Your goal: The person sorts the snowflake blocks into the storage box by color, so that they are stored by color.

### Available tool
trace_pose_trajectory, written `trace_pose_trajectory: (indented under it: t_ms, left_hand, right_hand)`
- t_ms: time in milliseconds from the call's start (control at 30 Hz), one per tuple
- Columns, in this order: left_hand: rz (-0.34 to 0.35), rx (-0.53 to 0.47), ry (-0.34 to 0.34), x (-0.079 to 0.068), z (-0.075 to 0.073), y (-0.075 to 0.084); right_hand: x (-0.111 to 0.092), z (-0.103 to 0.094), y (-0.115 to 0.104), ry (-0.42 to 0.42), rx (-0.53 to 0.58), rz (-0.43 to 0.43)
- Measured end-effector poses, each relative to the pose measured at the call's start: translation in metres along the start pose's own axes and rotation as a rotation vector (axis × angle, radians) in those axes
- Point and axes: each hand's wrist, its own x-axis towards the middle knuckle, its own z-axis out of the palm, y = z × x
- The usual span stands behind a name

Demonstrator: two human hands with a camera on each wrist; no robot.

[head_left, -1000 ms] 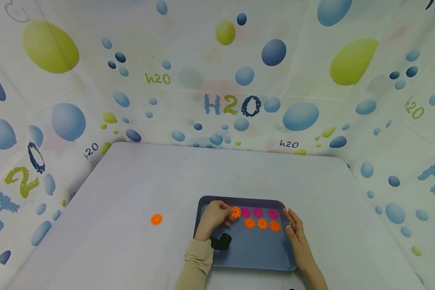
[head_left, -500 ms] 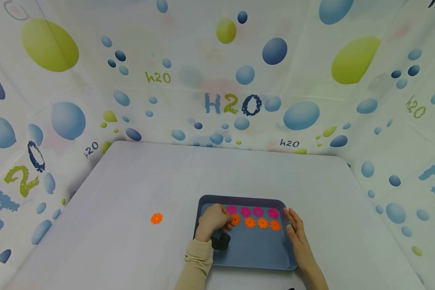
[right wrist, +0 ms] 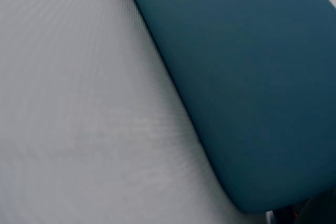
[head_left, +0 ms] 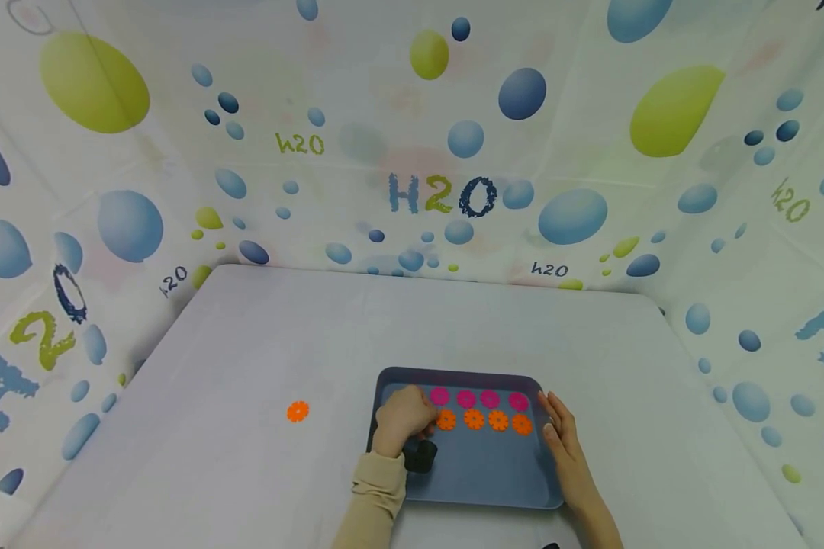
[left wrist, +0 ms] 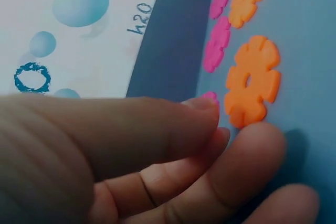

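My left hand (head_left: 405, 415) is over the left part of the grey-blue tray (head_left: 484, 476). Its fingertips are at the left edge of an orange flower-shaped disc (head_left: 446, 419), which lies on the tray floor. In the left wrist view, the middle fingertip meets the near edge of that orange disc (left wrist: 254, 80), while the thumb and index finger are beside it, not around it. Pink flower-shaped discs (head_left: 490, 399) form the back row; several orange ones (head_left: 497, 420) line up in front. My right hand (head_left: 568, 457), fingers extended, rests along the tray's right rim.
Another orange flower-shaped disc (head_left: 298, 411) lies on the white table (head_left: 247, 335), left of the tray. A dark wrist device (head_left: 420, 456) hangs by my left wrist. A bubble-printed curtain (head_left: 357, 191) surrounds the table. The right wrist view shows only the tray's side (right wrist: 247, 93) and tabletop.
My left hand brought the orange disc from over the leftmost pink one down to the left end of the orange row; its fingers have since loosened. The right hand stays at the rim.
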Motion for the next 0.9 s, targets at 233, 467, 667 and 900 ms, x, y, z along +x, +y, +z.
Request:
trace_pose_trajectory:
  t_ms: [233,467,667,900]
  left_hand:
    - [0.032,-0.066,0.08,-0.003,-0.014,-0.001]
    - [0.074,-0.238,0.1,-0.008,-0.039,-0.005]
    - [0.079,-0.364,0.174,-0.009,-0.054,-0.017]
    - [-0.004,-0.418,0.322,-0.009,-0.065,-0.04]
  right_hand:
    - [0.0,0.0,0.001,0.005,0.013,-0.014]
    - [0.0,0.001,0.001,0.004,0.013,-0.021]
    - [0.0,0.0,0.001,0.005,0.003,-0.004]
    - [0.0,0.0,-0.001,0.003,0.006,0.001]
